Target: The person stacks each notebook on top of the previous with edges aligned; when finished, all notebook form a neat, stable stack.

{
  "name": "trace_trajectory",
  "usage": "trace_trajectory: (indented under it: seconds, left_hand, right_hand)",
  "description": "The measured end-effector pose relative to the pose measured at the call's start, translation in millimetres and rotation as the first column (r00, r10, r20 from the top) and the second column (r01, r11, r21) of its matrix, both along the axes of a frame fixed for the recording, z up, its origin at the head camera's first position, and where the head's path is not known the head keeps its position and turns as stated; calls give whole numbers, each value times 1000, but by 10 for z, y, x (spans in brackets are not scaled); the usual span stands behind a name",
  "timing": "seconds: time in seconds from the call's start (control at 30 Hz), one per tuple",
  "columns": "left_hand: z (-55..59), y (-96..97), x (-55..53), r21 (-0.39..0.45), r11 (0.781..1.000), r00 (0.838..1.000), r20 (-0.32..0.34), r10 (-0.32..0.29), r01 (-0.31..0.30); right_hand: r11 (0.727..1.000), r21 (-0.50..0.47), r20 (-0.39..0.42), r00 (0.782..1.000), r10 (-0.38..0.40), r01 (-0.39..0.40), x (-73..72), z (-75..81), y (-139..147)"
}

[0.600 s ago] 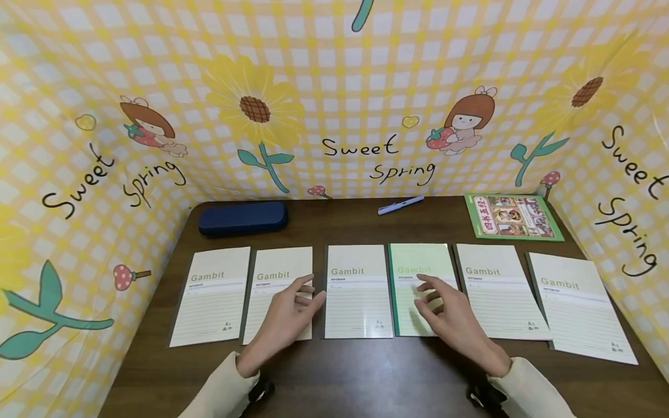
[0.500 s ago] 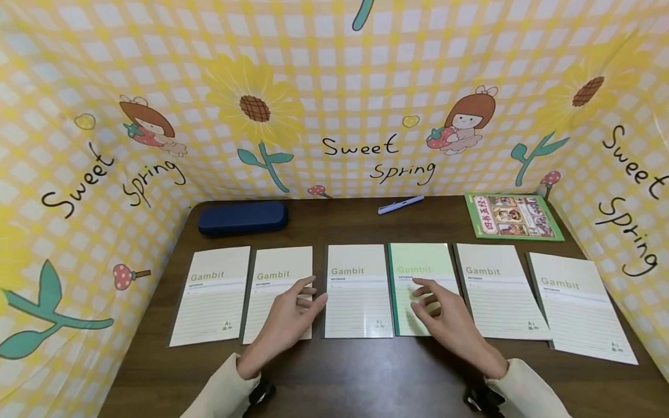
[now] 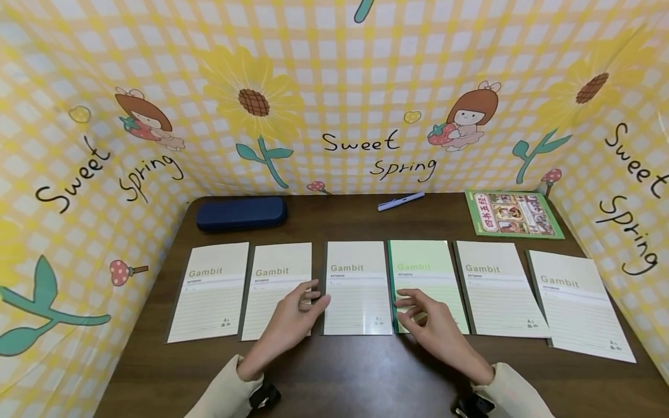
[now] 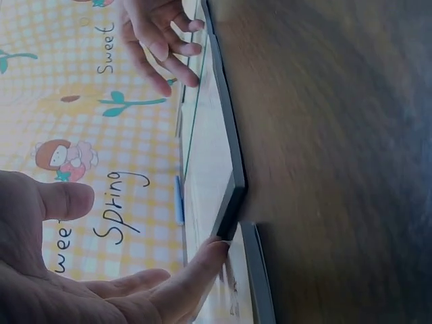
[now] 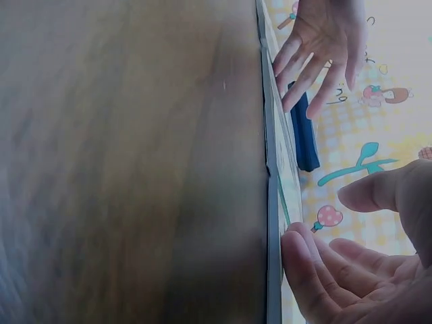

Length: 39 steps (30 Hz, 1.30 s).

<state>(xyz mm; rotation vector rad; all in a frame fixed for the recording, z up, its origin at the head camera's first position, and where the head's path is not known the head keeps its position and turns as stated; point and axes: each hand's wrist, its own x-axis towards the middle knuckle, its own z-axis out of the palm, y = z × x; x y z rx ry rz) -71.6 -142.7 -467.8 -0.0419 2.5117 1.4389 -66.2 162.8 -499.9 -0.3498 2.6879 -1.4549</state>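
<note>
Head view: green notebook (image 3: 430, 275), title end away, long axis fore-and-aft.

Notebooks (image 3: 358, 302) and pen (image 3: 400, 202) mark a study desk (image 3: 340, 377).

I count five white notebooks (image 3: 358, 293) and one green notebook (image 3: 422, 268), six in all. I see one pen (image 3: 400, 201), one case (image 3: 241, 213), one book (image 3: 514, 213), one table (image 3: 360, 377), two sleeves (image 3: 223, 386), plus my left hand (image 3: 294, 315) and right hand (image 3: 436, 326), two together.

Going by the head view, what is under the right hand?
The green notebook, its upper part showing, and brown tabletop. The right hand hides part of the notebook's lower lined area.
</note>
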Motion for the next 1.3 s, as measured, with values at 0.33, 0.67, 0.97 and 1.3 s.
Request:
trace_trajectory:
  seconds: [0.33,0.67,0.97,1.3]
  left_hand:
    - [29,25,92,-1,1000,1000,-18,-2,2]
    - [14,73,125,4,1000,1000,-25,-11,11]
    - [19,51,240,-2,1000,1000,-14,-18,18]
    - [0,20,423,51,998,1000,-3,-27,27]
  right_hand:
    - [1000,-5,37,999,20,-20,74,4,-76]
    - [1000,3,0,1000,-6,6,112,19,-113]
    - [1000,17,19,1000,5,-5,216,8,-142]
    - [1000,-8,83,997,-11,11,349,16,-152]
